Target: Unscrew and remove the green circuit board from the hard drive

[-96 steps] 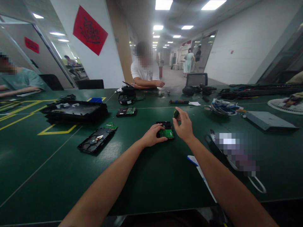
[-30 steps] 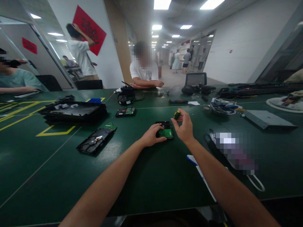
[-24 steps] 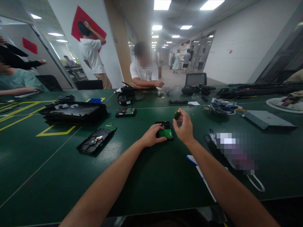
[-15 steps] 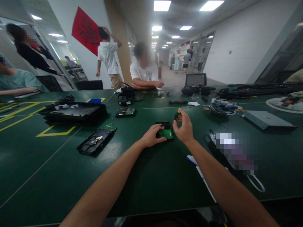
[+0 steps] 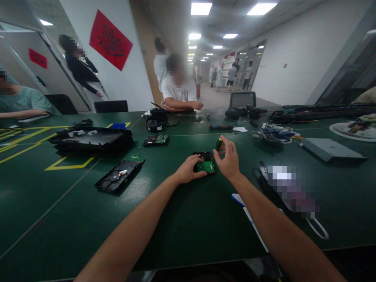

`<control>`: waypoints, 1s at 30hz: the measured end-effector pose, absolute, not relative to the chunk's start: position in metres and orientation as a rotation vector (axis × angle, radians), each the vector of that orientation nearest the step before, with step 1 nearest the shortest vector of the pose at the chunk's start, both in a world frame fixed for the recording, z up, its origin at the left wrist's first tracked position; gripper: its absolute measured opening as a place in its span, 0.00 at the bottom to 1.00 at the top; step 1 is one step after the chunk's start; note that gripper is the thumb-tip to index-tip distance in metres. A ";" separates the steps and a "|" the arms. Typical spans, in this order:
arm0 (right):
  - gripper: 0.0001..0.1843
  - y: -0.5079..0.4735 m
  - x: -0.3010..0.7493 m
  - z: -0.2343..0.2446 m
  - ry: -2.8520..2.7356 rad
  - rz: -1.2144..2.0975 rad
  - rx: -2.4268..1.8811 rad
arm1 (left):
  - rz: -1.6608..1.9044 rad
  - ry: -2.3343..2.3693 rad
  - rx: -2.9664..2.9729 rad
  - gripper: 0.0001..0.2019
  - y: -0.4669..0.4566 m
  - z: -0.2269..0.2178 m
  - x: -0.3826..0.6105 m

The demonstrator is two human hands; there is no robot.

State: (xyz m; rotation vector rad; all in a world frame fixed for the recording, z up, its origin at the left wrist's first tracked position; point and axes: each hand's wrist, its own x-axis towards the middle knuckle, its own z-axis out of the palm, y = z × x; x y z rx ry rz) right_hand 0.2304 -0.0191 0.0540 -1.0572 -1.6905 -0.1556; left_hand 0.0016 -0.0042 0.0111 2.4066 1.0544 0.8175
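A small black hard drive (image 5: pixel 205 161) with a green circuit board on top lies on the green table (image 5: pixel 190 219) in front of me. My left hand (image 5: pixel 188 169) rests on its left side and holds it down. My right hand (image 5: pixel 228 158) is just right of the drive, fingers curled around the yellow-and-black handle of a screwdriver (image 5: pixel 219 143) that stands upright over the drive's far right corner. The screwdriver's tip is hidden behind my fingers.
An opened hard drive (image 5: pixel 119 176) lies to the left, another drive (image 5: pixel 156 140) farther back, and a black tray (image 5: pixel 91 138) at the left. Cables (image 5: pixel 274 132) and a grey box (image 5: pixel 331 149) sit at the right. A seated person (image 5: pixel 179 90) faces me across the table; others walk behind.
My hands stay on the drive and screwdriver; the right fingers shift slightly on the handle. Behind the table, people have walked from left to right along the wall.
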 end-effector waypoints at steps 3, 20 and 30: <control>0.35 -0.019 0.231 0.054 -1.692 -0.157 -1.057 | 0.808 1.059 2.412 0.32 -0.004 0.011 0.001; 0.36 -0.021 0.230 0.055 -1.684 -0.137 -1.050 | 0.796 1.076 2.394 0.32 -0.006 0.015 0.002; 0.35 -0.020 0.230 0.055 -1.672 -0.146 -1.041 | 0.795 1.069 2.395 0.32 -0.006 0.014 0.001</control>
